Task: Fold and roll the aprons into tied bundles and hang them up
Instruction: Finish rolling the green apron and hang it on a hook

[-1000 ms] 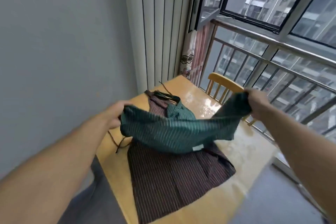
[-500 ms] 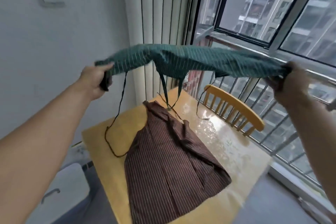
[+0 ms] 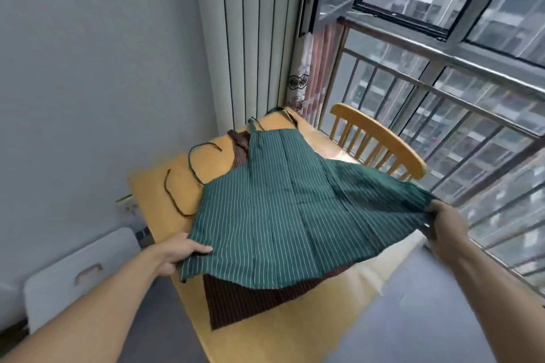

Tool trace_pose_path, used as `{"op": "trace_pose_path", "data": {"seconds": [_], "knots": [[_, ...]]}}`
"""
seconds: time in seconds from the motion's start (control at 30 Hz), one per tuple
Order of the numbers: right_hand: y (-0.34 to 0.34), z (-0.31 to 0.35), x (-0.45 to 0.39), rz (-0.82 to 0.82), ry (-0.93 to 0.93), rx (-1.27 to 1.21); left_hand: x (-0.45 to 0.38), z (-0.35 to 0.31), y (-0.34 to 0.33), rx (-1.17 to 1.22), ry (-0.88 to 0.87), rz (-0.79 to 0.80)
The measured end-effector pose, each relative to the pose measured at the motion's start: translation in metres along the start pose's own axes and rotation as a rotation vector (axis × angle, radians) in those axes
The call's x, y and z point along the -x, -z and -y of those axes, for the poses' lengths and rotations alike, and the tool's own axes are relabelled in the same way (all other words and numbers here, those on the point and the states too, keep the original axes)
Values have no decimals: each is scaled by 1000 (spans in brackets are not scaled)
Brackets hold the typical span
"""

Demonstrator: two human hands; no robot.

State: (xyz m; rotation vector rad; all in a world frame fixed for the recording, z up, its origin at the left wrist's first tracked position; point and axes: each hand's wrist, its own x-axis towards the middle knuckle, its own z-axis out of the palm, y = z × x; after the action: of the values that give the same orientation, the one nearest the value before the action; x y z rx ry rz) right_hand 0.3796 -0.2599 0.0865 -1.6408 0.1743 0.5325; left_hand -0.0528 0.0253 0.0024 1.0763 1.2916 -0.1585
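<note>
In the head view, a dark green apron with thin white stripes point(image 3: 283, 209) is spread in the middle of the frame, over a light yellow wooden table point(image 3: 265, 330). The left hand point(image 3: 180, 250), at the lower left of the apron, pinches the hem corner: the thumb lies on top of the cloth and the other fingers are hidden under it. The right hand point(image 3: 445, 224), at the right side of the frame, has its fingers curled and clamped on the other hem corner, and this corner is lifted off the table. The bib of the green apron points to the far end of the table, in the upper middle of the frame, and thin dark ties point(image 3: 188, 174) lie in loops on the table to the left of it.

Under the green apron lies a dark brown apron with thin stripes point(image 3: 253, 300). It shows below the green hem in the lower middle, and a small part shows near the bib.

A yellow wooden chair with a slatted back point(image 3: 380, 141) stands just beside the table on the right. Behind it is a metal window railing point(image 3: 460, 97). A white box with a handle point(image 3: 79, 274) is at the lower left, near the grey wall point(image 3: 88, 82).
</note>
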Motion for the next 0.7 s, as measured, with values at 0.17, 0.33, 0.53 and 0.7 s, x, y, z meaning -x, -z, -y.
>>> {"op": "trace_pose_path", "data": {"seconds": [0.17, 0.33, 0.53, 0.7], "knots": [[-39, -38, 46, 258, 16, 81, -43, 79, -36, -113, 201, 10], [-102, -109, 133, 886, 188, 439, -63, 121, -50, -217, 283, 10], [-150, -227, 178, 1527, 257, 1170, -50, 72, -47, -147, -176, -657], [-144, -256, 151, 1140, 232, 1227, -90, 57, -52, -216, -119, -328]]}}
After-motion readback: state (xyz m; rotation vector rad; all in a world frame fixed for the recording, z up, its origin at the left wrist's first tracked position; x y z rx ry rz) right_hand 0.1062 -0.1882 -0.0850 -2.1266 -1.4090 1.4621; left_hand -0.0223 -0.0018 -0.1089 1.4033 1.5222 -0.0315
